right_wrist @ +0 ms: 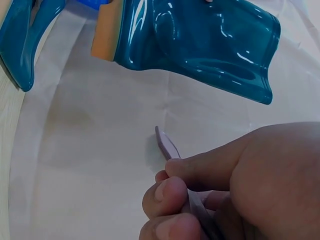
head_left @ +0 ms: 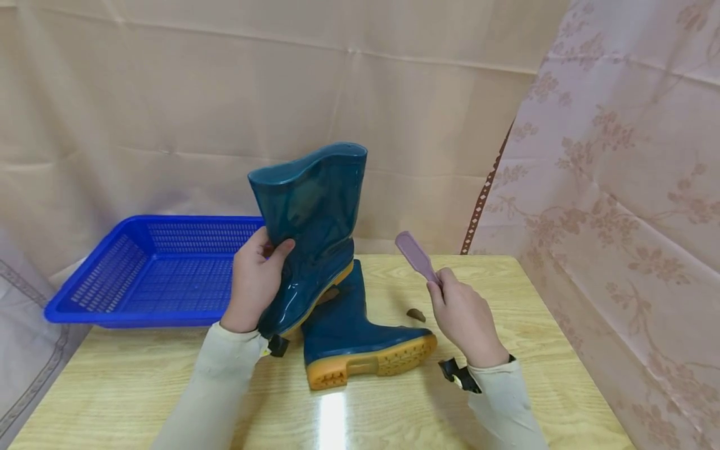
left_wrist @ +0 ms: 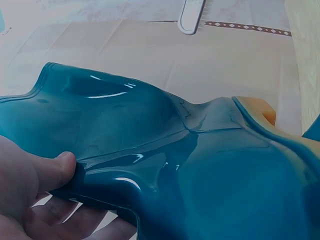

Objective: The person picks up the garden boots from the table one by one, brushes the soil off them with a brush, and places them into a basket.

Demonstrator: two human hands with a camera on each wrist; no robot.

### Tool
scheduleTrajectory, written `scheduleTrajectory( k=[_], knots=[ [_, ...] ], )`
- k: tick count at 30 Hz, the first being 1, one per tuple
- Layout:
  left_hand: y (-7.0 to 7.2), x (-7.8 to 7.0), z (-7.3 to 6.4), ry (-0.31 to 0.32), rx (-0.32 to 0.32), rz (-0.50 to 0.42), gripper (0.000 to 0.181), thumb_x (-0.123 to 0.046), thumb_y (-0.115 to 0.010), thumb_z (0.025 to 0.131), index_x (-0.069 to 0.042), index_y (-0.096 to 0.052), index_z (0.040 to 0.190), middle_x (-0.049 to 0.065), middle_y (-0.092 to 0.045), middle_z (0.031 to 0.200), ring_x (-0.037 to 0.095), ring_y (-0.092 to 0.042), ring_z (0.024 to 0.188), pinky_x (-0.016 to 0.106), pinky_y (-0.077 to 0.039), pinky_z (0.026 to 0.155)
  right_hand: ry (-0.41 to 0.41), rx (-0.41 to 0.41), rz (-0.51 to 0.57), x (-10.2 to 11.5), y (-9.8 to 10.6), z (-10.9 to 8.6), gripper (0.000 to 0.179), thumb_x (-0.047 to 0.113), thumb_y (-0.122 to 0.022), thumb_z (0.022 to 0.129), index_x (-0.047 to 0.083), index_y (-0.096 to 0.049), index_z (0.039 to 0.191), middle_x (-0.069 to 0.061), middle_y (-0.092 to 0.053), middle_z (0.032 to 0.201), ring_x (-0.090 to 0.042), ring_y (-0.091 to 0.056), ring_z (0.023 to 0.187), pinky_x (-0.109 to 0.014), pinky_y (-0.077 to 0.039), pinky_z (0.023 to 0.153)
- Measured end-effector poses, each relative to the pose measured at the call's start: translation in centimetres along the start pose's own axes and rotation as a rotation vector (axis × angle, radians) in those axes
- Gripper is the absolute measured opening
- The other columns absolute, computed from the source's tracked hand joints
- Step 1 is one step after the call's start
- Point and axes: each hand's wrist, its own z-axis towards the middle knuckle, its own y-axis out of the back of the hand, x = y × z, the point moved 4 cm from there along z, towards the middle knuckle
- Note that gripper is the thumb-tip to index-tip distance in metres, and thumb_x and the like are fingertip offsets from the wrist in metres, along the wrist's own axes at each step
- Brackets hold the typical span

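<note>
My left hand (head_left: 254, 282) grips a glossy teal rain boot (head_left: 315, 206) by its shaft, thumb on the near side. That boot is held up and tilted, its opening at the top and its yellow-orange sole angled down to the right. A second rain boot (head_left: 360, 328) lies on its side on the table below, partly covered by the raised one. My right hand (head_left: 464, 312) holds a mauve brush (head_left: 415, 253) by the handle, its head pointing up and left, apart from both boots. Short bristles show along the brush (left_wrist: 191, 15) edge in the left wrist view.
A blue perforated plastic basket (head_left: 107, 322) stands at the table's left back. A small brown piece (head_left: 416, 314) lies on the wooden table (head_left: 540, 375) beyond the lying boot's toe. Beige cloth (head_left: 439, 125) hangs behind, and flowered cloth (head_left: 635, 206) on the right.
</note>
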Motion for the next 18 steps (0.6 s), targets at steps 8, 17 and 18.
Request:
scheduleTrajectory(
  k=[8,17,18],
  knots=[
    [0.9,-0.2,0.6,-0.019,-0.036,-0.016,0.027,-0.018,-0.062,0.105,-0.003,-0.065,0.128,0.016,-0.073,0.118,0.031,-0.068,0.098,0.056,-0.057,0.091,0.012,0.01,0.006,0.0,-0.2,0.0,0.018,0.02,-0.054,0.108,0.006,-0.055,0.097,-0.002,-0.047,0.063,-0.016,-0.041,0.047,-0.032,-0.032,0.045],
    [4.4,-1.1,1.6,-0.08,-0.097,0.061,0.032,-0.021,-0.06,0.106,-0.004,-0.065,0.133,0.014,-0.073,0.121,0.022,-0.066,0.09,0.019,-0.052,0.072,0.012,0.05,0.024,0.1,-0.6,0.1,0.017,0.019,-0.054,0.108,0.004,-0.057,0.101,-0.002,-0.049,0.064,-0.015,-0.042,0.048,-0.031,-0.033,0.045],
    [4.9,-1.1,1.7,-0.087,-0.095,0.076,0.031,-0.022,-0.06,0.106,-0.005,-0.065,0.132,0.013,-0.073,0.12,0.02,-0.065,0.09,0.018,-0.051,0.072,0.009,0.061,0.028,0.1,-0.7,0.0,0.017,0.019,-0.054,0.109,0.004,-0.057,0.102,-0.002,-0.049,0.064,-0.015,-0.042,0.048,-0.031,-0.034,0.045]
  ],
)
